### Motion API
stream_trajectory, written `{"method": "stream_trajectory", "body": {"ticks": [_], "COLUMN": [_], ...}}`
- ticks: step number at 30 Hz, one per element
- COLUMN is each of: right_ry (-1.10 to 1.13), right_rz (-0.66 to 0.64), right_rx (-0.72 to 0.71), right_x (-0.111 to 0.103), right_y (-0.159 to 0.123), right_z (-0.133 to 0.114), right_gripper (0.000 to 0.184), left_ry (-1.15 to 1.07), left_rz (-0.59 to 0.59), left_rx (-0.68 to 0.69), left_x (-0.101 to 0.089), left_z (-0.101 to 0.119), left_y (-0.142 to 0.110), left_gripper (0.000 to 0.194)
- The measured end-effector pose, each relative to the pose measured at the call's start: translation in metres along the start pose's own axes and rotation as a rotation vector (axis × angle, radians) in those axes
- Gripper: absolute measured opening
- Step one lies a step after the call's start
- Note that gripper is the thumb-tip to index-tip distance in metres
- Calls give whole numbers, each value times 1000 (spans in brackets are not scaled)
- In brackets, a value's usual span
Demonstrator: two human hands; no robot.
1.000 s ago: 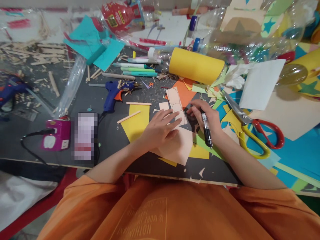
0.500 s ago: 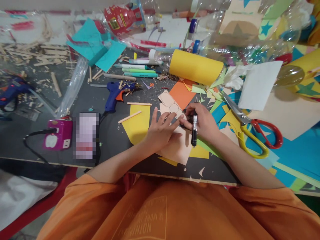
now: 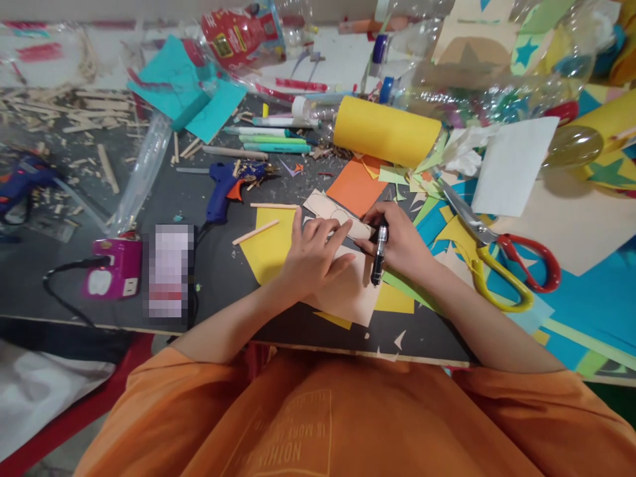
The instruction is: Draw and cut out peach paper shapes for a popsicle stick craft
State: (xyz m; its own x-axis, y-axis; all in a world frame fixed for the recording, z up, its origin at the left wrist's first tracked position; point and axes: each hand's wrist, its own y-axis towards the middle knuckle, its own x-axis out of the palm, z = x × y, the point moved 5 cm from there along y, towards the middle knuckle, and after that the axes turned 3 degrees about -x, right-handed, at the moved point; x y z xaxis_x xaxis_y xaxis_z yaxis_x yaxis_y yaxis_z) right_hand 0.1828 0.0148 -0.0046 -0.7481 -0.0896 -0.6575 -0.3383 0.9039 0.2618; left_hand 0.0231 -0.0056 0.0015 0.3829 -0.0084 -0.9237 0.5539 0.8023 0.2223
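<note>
My left hand [image 3: 313, 255] lies with fingers spread over a pale paper strip [image 3: 317, 202] that has round petal-like outlines drawn on it. In my right hand [image 3: 397, 233] is a black pen [image 3: 378, 262], its silver part near the fingers and its dark end pointing down toward me. The right fingertips are at the strip's right end; the pen's writing tip is hidden. A larger beige paper sheet [image 3: 355, 291] lies under the hands. Left of it is yellow paper [image 3: 273, 248] with two thin wooden sticks [image 3: 256, 232] on it.
Red-and-yellow-handled scissors [image 3: 489, 242] lie at right among blue paper scraps. A blue glue gun [image 3: 221, 189], a phone [image 3: 171, 265] and a magenta box with a cable [image 3: 114, 268] stand at left. Markers [image 3: 275, 142], a yellow-wrapped bottle [image 3: 385, 129] and several clear bottles lie behind.
The paper strip has turned and slid a little left toward me. My left hand has moved slightly left and down with its thumb farther out; my right hand still holds the pen.
</note>
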Motion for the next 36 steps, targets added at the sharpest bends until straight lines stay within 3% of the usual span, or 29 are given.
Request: {"method": "stream_trajectory", "body": {"ticks": [7, 11, 14, 17, 21, 23, 25, 27, 32, 36], "right_ry": [349, 310, 379, 525, 599, 573, 513, 416, 91, -162], "right_rz": [47, 208, 259, 192, -9, -94, -113, -58, 96, 135], "right_rx": [134, 135, 160, 172, 150, 128, 113, 79, -51, -106], "right_x": [0, -11, -12, -3, 7, 10, 10, 8, -3, -9], "right_y": [3, 7, 6, 3, 0, -2, -2, -4, -11, -11], "right_z": [14, 23, 26, 18, -4, -11, -12, -9, 1, 3], "right_gripper": [30, 32, 32, 37, 36, 34, 32, 33, 44, 20], "left_ry": [-97, -93, -304, -734, -1280, -1364, -1353, -1325, -1326, -1338], "left_rz": [-2, 27, 12, -29, -181, -290, -316, -228, 122, 346], "left_rx": [155, 125, 71, -123, -549, -652, -711, -792, -919, -946], "left_x": [-7, -11, -11, -8, 6, 11, 11, 9, 1, -6], "left_z": [1, -3, -2, -7, -15, -13, -14, -19, -36, -45], "left_y": [5, 5, 4, 4, 5, 5, 4, 3, 3, 6], "left_gripper": [40, 35, 30, 25, 44, 45, 44, 40, 34, 32]}}
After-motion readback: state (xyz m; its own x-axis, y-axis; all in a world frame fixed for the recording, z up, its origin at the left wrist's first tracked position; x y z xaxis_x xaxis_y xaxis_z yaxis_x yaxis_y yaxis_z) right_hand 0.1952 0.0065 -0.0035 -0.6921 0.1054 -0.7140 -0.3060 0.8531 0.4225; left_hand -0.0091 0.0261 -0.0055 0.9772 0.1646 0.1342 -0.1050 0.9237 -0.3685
